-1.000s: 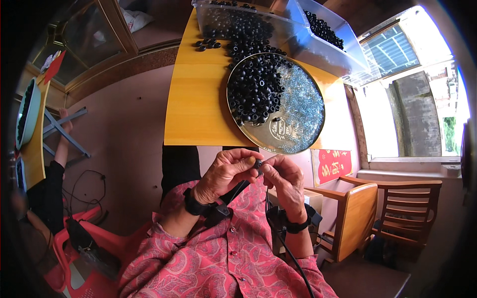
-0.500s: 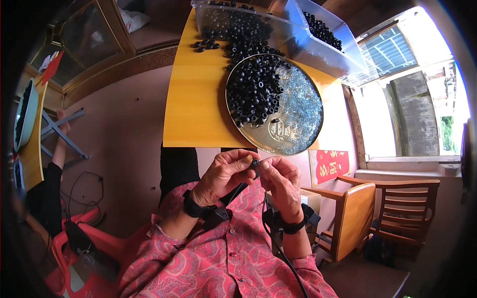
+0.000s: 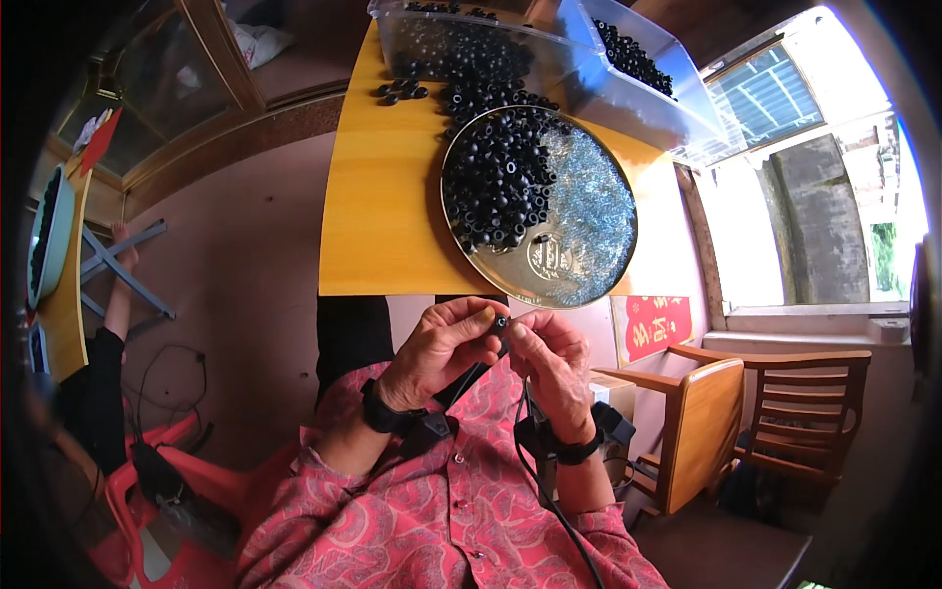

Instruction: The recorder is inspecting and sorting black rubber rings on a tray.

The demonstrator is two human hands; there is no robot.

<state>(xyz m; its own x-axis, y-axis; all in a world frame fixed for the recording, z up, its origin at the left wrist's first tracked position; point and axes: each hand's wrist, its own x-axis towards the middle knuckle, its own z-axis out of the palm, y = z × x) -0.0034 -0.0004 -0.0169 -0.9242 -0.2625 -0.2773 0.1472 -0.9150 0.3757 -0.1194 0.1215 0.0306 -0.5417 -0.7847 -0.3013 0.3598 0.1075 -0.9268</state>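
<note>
Between the thumb and fingers of my left hand (image 3: 446,348) is a small black ring-shaped cap (image 3: 501,322), its round opening facing up. My right hand (image 3: 551,365) is pinched closed right beside it, fingertips at the cap's edge; anything in that pinch is too small to make out. Both hands are held just off the table's near edge. Beyond them lies a round metal tray (image 3: 520,280), with many black caps (image 3: 496,187) heaped on its left and tiny clear bluish pieces (image 3: 594,216) spread on its right. One black cap sits apart near the tray's middle.
The tray rests on a yellow table (image 3: 378,216). More black caps spill from a clear bin (image 3: 412,49) behind it; another clear bin (image 3: 638,98) stands at the back right. A wooden chair (image 3: 702,432) is at right, a red plastic chair (image 3: 211,476) at left. Another person's leg (image 3: 118,294) shows far left.
My hands stay almost in place, still together at the black cap. The view has shifted very slightly; nothing else has visibly moved.
</note>
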